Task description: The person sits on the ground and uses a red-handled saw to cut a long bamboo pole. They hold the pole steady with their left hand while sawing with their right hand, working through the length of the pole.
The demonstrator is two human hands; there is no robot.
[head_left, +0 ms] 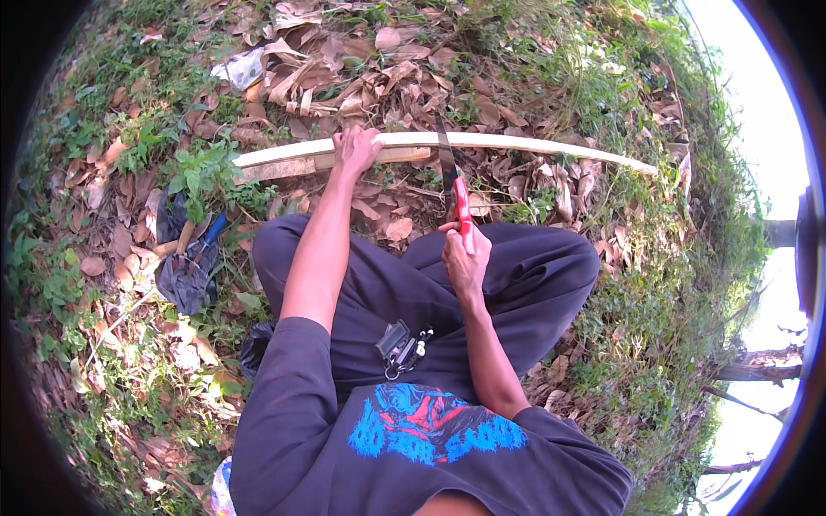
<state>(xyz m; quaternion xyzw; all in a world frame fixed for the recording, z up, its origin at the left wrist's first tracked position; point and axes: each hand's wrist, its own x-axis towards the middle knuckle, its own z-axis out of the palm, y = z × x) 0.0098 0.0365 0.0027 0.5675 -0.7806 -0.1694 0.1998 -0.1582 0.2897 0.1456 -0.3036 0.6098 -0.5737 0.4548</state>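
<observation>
A long, pale wooden strip point(525, 144) lies crosswise in front of my folded legs, its ends curved by the lens. Beneath its left part is a shorter piece of rough wood point(400, 156). My left hand point(355, 149) grips the strip from above, its fingers closed over the far edge. In my right hand point(467, 255) is a handsaw point(462, 206) with a red handle. The dark blade points away from me and crosses the strip just beyond the right end of the shorter piece. Whether its teeth have cut into the wood cannot be made out.
Dry leaves point(379, 82) and green weeds cover the ground. To my left, a dark plastic bag point(185, 284) lies with wooden handles and a blue-handled tool point(215, 228). A keyring with a black pouch point(393, 340) rests on my lap. Branches point(761, 370) show at the far right.
</observation>
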